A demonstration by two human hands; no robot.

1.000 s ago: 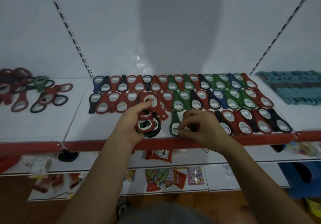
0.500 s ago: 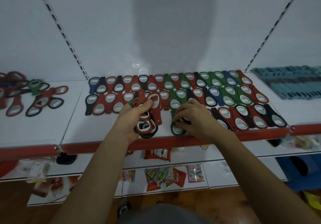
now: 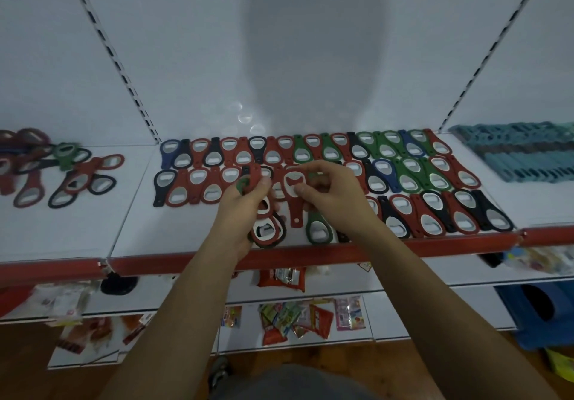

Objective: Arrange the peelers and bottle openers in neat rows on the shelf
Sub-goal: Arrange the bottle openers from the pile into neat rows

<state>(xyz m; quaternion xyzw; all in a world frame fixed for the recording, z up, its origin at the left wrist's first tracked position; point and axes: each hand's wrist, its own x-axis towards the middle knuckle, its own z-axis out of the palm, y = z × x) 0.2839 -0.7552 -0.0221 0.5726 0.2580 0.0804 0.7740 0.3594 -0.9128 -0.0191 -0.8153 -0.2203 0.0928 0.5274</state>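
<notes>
**Q:** What do the hands hold?
**A:** The left hand (image 3: pixel 239 210) clasps a stack of red, black and green plastic bottle openers (image 3: pixel 267 232) above the front edge of the white shelf (image 3: pixel 186 235). The right hand (image 3: pixel 329 194) pinches one red plastic bottle opener with a metal insert (image 3: pixel 294 213) just behind that edge, beside a lying green bottle opener (image 3: pixel 316 230).
**Q:** What risk follows?
**A:** The loosely fanned stack may slip over the front edge. The pinched opener, set down carelessly, may nudge the finished rows (image 3: pixel 403 176) askew.
</notes>
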